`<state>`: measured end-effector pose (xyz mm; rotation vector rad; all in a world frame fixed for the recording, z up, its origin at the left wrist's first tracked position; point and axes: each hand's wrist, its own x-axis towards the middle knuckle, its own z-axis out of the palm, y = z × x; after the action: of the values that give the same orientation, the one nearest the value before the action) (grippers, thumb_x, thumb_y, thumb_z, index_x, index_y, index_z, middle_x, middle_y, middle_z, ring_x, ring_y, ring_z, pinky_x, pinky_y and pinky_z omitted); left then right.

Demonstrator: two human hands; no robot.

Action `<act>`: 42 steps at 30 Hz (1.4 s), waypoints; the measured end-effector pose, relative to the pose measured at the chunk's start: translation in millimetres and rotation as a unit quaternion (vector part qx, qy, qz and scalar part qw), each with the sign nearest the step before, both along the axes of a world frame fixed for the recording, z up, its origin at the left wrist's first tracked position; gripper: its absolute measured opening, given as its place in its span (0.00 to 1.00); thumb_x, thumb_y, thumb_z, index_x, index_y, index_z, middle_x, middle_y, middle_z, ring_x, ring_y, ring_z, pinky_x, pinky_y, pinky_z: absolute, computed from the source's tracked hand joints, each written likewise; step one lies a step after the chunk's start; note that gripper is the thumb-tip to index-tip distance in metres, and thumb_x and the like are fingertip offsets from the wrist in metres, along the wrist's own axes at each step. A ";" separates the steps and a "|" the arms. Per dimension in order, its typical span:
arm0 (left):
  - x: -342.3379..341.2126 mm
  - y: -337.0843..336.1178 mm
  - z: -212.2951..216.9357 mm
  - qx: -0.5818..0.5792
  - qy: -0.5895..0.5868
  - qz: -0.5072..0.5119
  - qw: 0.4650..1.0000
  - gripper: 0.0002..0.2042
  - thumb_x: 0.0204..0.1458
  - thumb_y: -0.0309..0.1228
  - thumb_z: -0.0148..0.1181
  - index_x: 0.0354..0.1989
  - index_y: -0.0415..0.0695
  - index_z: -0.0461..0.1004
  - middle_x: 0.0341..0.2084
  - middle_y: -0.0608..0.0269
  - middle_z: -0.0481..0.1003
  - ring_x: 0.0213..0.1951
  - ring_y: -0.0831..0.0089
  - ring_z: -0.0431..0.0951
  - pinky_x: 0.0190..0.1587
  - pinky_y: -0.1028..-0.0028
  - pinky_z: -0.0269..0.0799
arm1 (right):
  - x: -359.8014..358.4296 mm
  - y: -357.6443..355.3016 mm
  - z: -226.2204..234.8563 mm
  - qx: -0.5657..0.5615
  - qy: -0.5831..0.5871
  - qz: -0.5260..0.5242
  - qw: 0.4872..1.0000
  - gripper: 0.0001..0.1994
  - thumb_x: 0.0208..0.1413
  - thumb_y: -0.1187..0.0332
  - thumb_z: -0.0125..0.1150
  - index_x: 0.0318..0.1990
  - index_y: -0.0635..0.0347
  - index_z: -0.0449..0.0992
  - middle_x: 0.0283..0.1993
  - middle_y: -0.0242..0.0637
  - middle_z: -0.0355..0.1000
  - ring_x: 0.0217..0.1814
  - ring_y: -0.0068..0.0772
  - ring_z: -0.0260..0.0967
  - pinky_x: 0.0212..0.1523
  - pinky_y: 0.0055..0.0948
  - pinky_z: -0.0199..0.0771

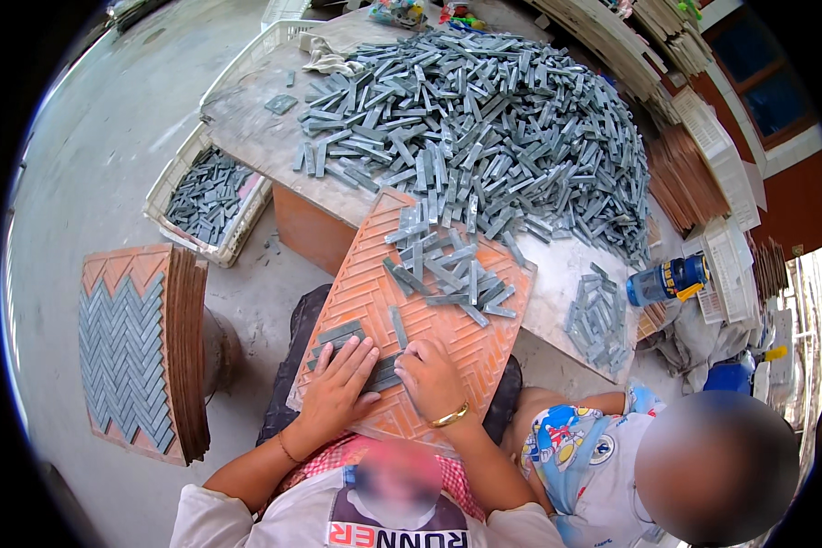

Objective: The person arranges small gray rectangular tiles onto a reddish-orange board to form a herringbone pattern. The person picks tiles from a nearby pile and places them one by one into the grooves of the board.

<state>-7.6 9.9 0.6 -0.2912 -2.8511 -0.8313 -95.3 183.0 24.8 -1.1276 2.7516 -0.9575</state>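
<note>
An orange herringbone-grooved mold board [374, 265] rests across my lap. My left hand [341, 379] lies on it with the fingers stretched out, pressing on dark grey stone tile strips [340, 331] set in the grooves near the board's left corner. Just beside it, my right hand [432, 382] is closed, its fingers curled, with the fingertips on a grey tile strip [385, 373] between the two hands. One more strip [397, 327] lies just beyond the right fingers. Loose strips [452, 274] are heaped on the board's far right part.
A large pile of grey strips [484, 119] covers the table [256, 128] ahead. To the left stand a stack of filled boards [123, 352] and a white crate [233, 247] of strips. A blue bottle [662, 280] is at right. A person [594, 466] sits close on my right.
</note>
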 end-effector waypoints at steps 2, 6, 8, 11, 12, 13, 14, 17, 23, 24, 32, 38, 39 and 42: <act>0.0 0.4 0.2 -0.002 -0.002 -0.003 1.000 0.38 0.40 0.37 0.66 0.62 0.43 0.59 0.62 0.59 0.60 0.65 0.62 0.57 0.65 0.55 0.47 | 6.2 -0.9 -8.2 -0.001 0.007 -0.023 1.000 0.06 0.43 0.74 0.64 0.31 0.60 0.74 0.35 0.38 0.71 0.40 0.41 0.68 0.42 0.36 0.69; 2.9 0.1 2.3 -0.022 0.001 -0.014 1.000 0.35 0.41 0.38 0.66 0.61 0.42 0.61 0.62 0.59 0.60 0.65 0.63 0.58 0.65 0.52 0.47 | 7.1 -3.6 -6.5 -0.038 -0.008 -0.043 0.998 0.05 0.48 0.72 0.61 0.32 0.60 0.72 0.34 0.39 0.71 0.38 0.43 0.69 0.38 0.37 0.69; 7.6 0.2 3.4 -0.033 0.006 -0.027 0.999 0.34 0.42 0.38 0.65 0.59 0.42 0.63 0.62 0.59 0.61 0.64 0.63 0.58 0.64 0.51 0.47 | -0.8 -4.6 1.7 -0.042 -0.013 -0.102 0.994 0.07 0.48 0.70 0.62 0.34 0.59 0.72 0.33 0.39 0.71 0.35 0.44 0.70 0.35 0.38 0.70; 15.0 2.3 2.2 -0.035 0.003 -0.047 0.998 0.32 0.42 0.37 0.65 0.58 0.41 0.65 0.61 0.59 0.62 0.64 0.62 0.58 0.65 0.50 0.46 | -10.5 -13.7 -1.7 -0.018 -0.032 -0.142 0.989 0.11 0.46 0.69 0.65 0.36 0.59 0.72 0.31 0.39 0.71 0.32 0.44 0.70 0.32 0.38 0.70; 16.7 3.4 -0.8 -0.029 -0.002 -0.048 0.998 0.32 0.42 0.37 0.66 0.58 0.41 0.65 0.60 0.59 0.62 0.64 0.61 0.58 0.65 0.50 0.46 | -12.6 -15.8 -3.7 -0.008 -0.032 -0.145 0.989 0.11 0.46 0.69 0.65 0.37 0.59 0.71 0.31 0.39 0.71 0.32 0.42 0.70 0.31 0.37 0.71; 17.5 3.7 -2.1 -0.024 -0.007 -0.048 0.999 0.31 0.42 0.36 0.66 0.57 0.41 0.66 0.60 0.58 0.63 0.64 0.60 0.58 0.65 0.50 0.45 | -14.4 -17.5 -6.0 0.002 -0.031 -0.149 0.988 0.12 0.45 0.70 0.66 0.37 0.59 0.71 0.30 0.39 0.71 0.32 0.41 0.71 0.31 0.36 0.71; 17.4 2.8 -0.8 -0.018 -0.006 -0.047 0.999 0.31 0.42 0.36 0.66 0.57 0.41 0.66 0.60 0.58 0.63 0.64 0.60 0.58 0.65 0.50 0.45 | -15.7 -19.8 -7.1 0.012 -0.032 -0.150 0.988 0.13 0.44 0.70 0.66 0.38 0.59 0.71 0.30 0.39 0.71 0.32 0.40 0.71 0.31 0.36 0.71; 17.5 0.8 2.6 -0.006 -0.004 -0.039 0.999 0.31 0.41 0.35 0.66 0.57 0.41 0.66 0.59 0.57 0.63 0.64 0.59 0.58 0.65 0.51 0.45 | -15.3 -20.4 -1.9 -0.049 -0.121 -0.154 0.979 0.12 0.44 0.73 0.66 0.37 0.60 0.71 0.30 0.39 0.70 0.30 0.36 0.72 0.29 0.34 0.71; 18.7 -0.9 5.5 0.015 -0.002 -0.030 0.999 0.31 0.41 0.32 0.66 0.57 0.41 0.65 0.58 0.55 0.64 0.62 0.59 0.60 0.64 0.53 0.48 | -8.5 -28.9 -0.9 -0.078 -0.109 -0.116 0.984 0.11 0.44 0.75 0.65 0.36 0.61 0.71 0.29 0.38 0.70 0.25 0.33 0.69 0.27 0.30 0.71; 17.3 -2.8 8.6 0.014 0.012 -0.032 0.999 0.30 0.41 0.31 0.66 0.57 0.40 0.65 0.58 0.54 0.65 0.61 0.59 0.63 0.63 0.54 0.51 | -7.5 -28.8 0.2 -0.083 -0.123 -0.122 0.981 0.11 0.44 0.75 0.65 0.36 0.62 0.71 0.30 0.38 0.70 0.25 0.32 0.69 0.27 0.30 0.71; 0.5 -10.7 14.4 0.661 -0.224 0.119 0.706 0.15 0.60 0.32 0.51 0.50 0.36 0.68 0.38 0.58 0.76 0.39 0.77 0.76 0.41 0.79 0.73 | 21.9 -34.3 27.4 -0.141 -0.214 -0.044 0.966 0.15 0.43 0.72 0.69 0.39 0.62 0.72 0.31 0.37 0.70 0.26 0.29 0.69 0.26 0.26 0.71; -31.9 -76.4 9.5 0.721 -0.273 0.217 0.599 0.09 0.60 0.35 0.50 0.41 0.42 0.70 0.34 0.62 0.77 0.35 0.77 0.76 0.36 0.81 0.71 | 7.9 -17.5 30.6 -0.156 -0.221 -0.109 0.957 0.13 0.46 0.70 0.69 0.38 0.64 0.74 0.26 0.33 0.71 0.25 0.19 0.68 0.26 0.18 0.69; -37.9 -90.5 13.5 0.706 -0.243 0.227 0.626 0.09 0.60 0.35 0.50 0.40 0.42 0.70 0.33 0.62 0.77 0.35 0.77 0.76 0.36 0.80 0.71 | 5.6 -14.7 29.8 -0.161 -0.217 -0.122 0.955 0.12 0.46 0.70 0.69 0.37 0.64 0.74 0.27 0.33 0.71 0.25 0.19 0.68 0.27 0.18 0.69; -54.5 -102.2 33.4 0.682 -0.198 0.244 0.660 0.09 0.59 0.35 0.50 0.39 0.43 0.70 0.34 0.63 0.76 0.35 0.77 0.76 0.35 0.80 0.70 | 2.9 0.0 29.3 -0.173 -0.215 -0.159 0.948 0.09 0.48 0.72 0.67 0.36 0.66 0.75 0.28 0.34 0.73 0.27 0.19 0.70 0.28 0.18 0.71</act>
<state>-62.1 -92.3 34.0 0.8695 -1.5054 -2.6220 -92.4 183.0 54.1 -0.4103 2.4951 -1.5550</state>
